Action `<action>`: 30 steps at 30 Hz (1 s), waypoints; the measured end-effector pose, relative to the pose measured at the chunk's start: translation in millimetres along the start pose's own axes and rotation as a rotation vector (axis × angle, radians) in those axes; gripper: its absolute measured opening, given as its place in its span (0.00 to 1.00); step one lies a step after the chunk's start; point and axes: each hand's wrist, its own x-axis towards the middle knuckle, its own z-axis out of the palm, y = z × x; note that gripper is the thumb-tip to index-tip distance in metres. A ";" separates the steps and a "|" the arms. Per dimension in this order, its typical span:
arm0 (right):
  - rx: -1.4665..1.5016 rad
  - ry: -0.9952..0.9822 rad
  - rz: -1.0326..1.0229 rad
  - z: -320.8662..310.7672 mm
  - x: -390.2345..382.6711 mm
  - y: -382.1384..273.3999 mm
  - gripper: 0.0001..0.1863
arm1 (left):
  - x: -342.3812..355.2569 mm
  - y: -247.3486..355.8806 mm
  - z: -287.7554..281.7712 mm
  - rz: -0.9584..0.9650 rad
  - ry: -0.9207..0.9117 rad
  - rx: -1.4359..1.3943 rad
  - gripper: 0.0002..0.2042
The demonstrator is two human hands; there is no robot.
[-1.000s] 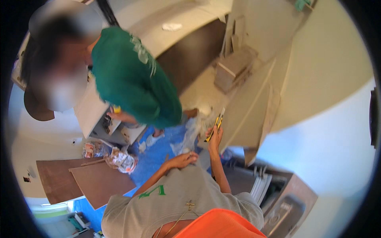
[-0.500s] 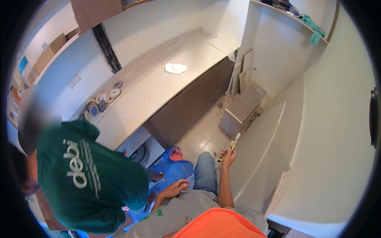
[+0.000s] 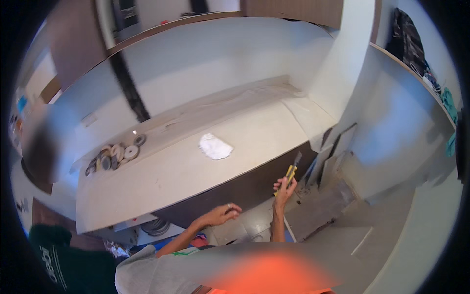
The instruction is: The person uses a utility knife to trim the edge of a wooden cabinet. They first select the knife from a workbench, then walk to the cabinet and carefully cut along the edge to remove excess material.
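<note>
My right hand [image 3: 282, 195] is closed round the yellow handle of a utility knife [image 3: 292, 172]. Its blade points up and away from me, beyond the counter's front edge. Lower and to the left, my left hand [image 3: 220, 215] is empty, its fingers loosely bent and apart, in front of the counter's dark side panel. On the pale countertop [image 3: 166, 183] lies a crumpled white cloth or paper [image 3: 215, 147], touched by neither hand. Several rolls of tape [image 3: 130, 152] are bunched at the counter's left end.
A co-worker in a dark green shirt [image 3: 73, 262] is close on my left. Cabinets [image 3: 293, 11] hang above the counter. Loose boards [image 3: 338, 152] lean at its right end, near a brown panel [image 3: 320, 203] on the floor. Plastic sheeting [image 3: 235, 100] covers the counter's back edge.
My view has swung up toward the counter. Both hands are now raised nearer its front edge, the knife still in my right hand. The co-worker appears farther to the lower left.
</note>
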 end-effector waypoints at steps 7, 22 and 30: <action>-0.155 -0.150 -0.298 58.0 176.1 -103.7 0.22 | 226.6 128.5 -100.7 0.310 0.083 0.107 0.13; -0.220 -0.134 -0.683 126.6 361.9 -181.9 0.21 | 632.1 401.3 -257.9 0.732 0.456 -0.092 0.26; -0.266 -0.154 -0.846 109.2 415.4 -158.2 0.20 | 707.1 399.6 -228.5 0.893 0.945 0.013 0.43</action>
